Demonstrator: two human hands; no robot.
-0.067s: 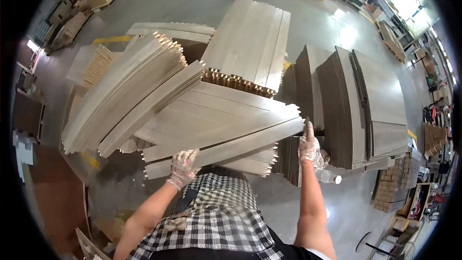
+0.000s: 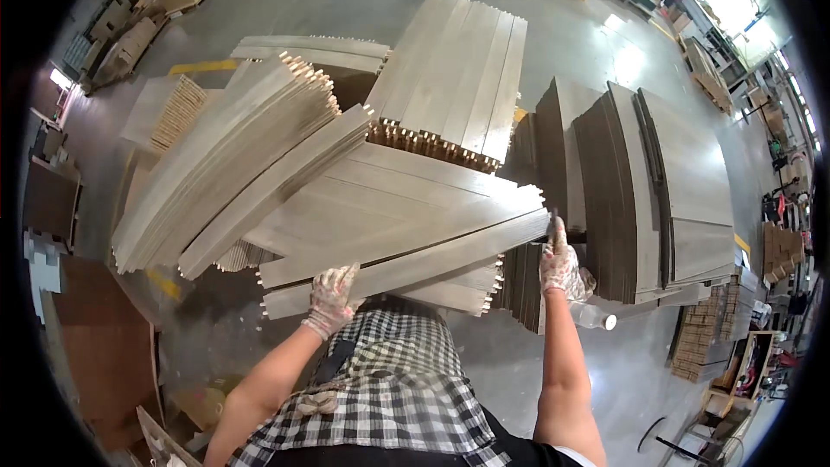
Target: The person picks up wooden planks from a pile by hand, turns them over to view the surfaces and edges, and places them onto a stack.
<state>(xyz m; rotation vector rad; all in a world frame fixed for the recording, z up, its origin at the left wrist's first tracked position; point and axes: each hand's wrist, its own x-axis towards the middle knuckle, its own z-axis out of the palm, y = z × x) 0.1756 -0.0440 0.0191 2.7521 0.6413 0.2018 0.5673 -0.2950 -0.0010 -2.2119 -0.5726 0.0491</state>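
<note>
The long grey board [image 2: 432, 260] lies at my twelve o'clock over stacked boards [image 2: 354, 207]. My left hand [image 2: 332, 297], at eleven, holds its near edge; whether my right hand [image 2: 558, 268], at two, grips, I can't tell. It looks stiff, smooth; best held toward both ends.

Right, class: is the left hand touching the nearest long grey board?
Touching. The head view shows the gloved left hand laid over the near edge of the long grey board, reaching onto its face.
</note>
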